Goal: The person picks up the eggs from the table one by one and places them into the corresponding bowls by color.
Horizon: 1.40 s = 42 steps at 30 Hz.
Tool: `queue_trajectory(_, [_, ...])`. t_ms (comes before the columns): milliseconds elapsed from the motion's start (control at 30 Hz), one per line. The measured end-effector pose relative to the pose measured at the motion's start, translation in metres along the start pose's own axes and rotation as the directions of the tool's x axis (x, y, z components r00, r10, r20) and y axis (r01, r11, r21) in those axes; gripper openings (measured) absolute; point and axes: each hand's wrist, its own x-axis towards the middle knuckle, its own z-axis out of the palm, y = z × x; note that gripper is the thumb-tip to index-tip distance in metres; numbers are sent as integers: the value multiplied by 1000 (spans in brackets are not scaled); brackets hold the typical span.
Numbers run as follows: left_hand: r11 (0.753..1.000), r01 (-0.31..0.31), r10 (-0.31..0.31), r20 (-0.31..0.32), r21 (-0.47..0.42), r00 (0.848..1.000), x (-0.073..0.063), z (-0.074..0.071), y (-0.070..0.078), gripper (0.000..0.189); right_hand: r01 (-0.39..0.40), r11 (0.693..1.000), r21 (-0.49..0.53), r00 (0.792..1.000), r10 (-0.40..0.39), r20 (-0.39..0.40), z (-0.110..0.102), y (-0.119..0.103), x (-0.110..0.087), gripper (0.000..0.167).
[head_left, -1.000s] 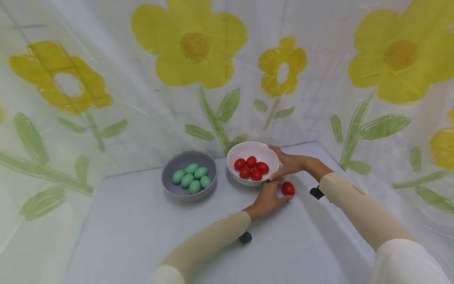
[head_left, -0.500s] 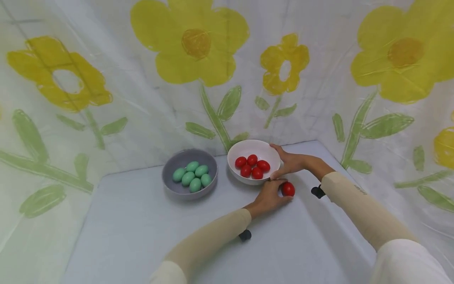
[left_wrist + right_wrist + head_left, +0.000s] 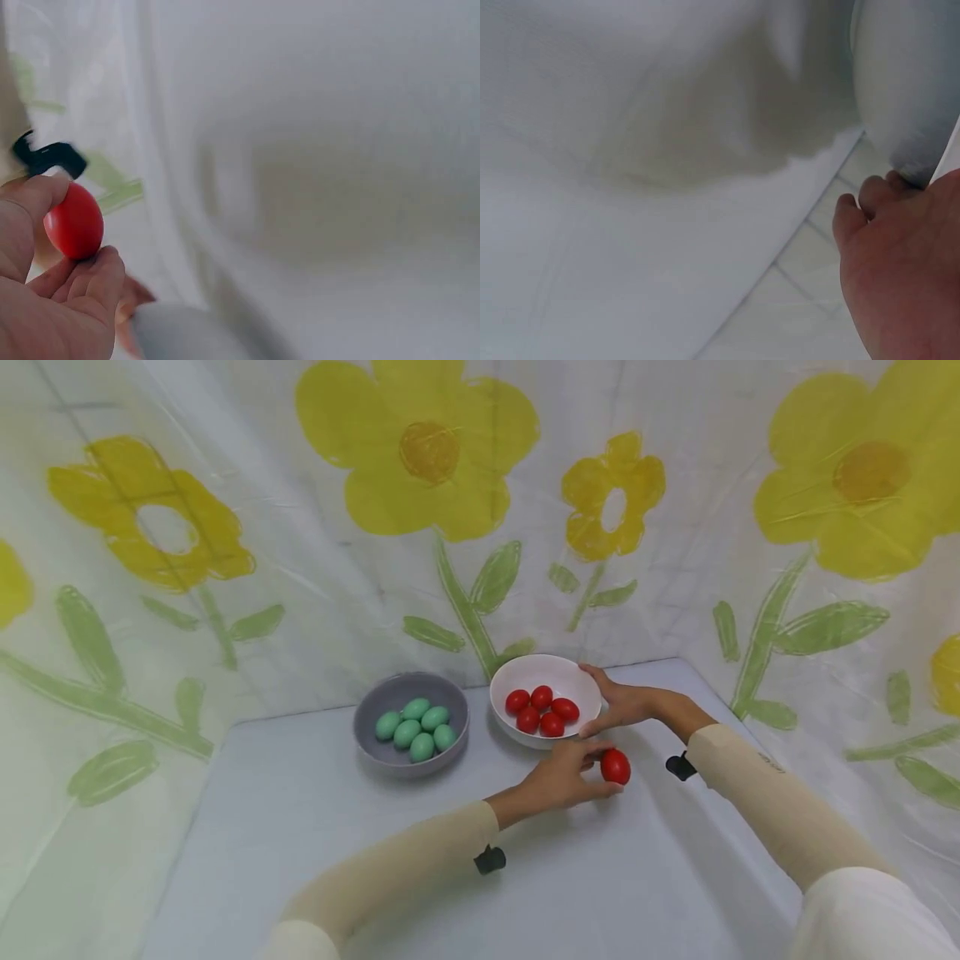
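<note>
My left hand (image 3: 562,778) pinches a red egg (image 3: 616,767) between thumb and fingertips, just in front of a white bowl (image 3: 510,681). The left wrist view shows the egg (image 3: 75,221) held at both ends, thumb above and fingers below. Thumb in front and fingers behind, my right hand (image 3: 626,703) holds the right side of the white bowl. Several red eggs (image 3: 551,725) lie inside that bowl. In the right wrist view the hand (image 3: 907,255) is at the bowl's outer wall (image 3: 904,82); some fingertips are hidden there.
Left of the white bowl stands a grey bowl (image 3: 365,739) with several green eggs (image 3: 422,747) in it. Both bowls are near the back edge of the white-covered table (image 3: 600,877). A flower-printed curtain (image 3: 315,610) hangs behind and around the table.
My left hand has closed its fingers on the loose red egg and appears to have lifted it slightly toward me. The right hand has stayed at the white bowl.
</note>
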Motion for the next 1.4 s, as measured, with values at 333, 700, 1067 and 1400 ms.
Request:
queue_trajectory(333, [987, -140, 125, -181, -75, 976, 8, -82, 28, 66, -29, 999, 41, 999, 28, 18, -8, 10, -7, 138])
queue_trajectory(700, [988, -66, 101, -250, 143, 963, 44, -136, 1, 61, -83, 996, 13, 997, 83, -6, 2, 19, -6, 134])
queue_trajectory(1067, [896, 85, -26, -140, 436, 990, 71, -133, -46, 66, -89, 996, 29, 996, 89, 1, 10, 14, 0, 138])
queue_trajectory(1400, [552, 23, -99, 38, 833, 994, 83, -132, -66, 54, -65, 997, 49, 998, 65, -7, 15, 7, 5, 138])
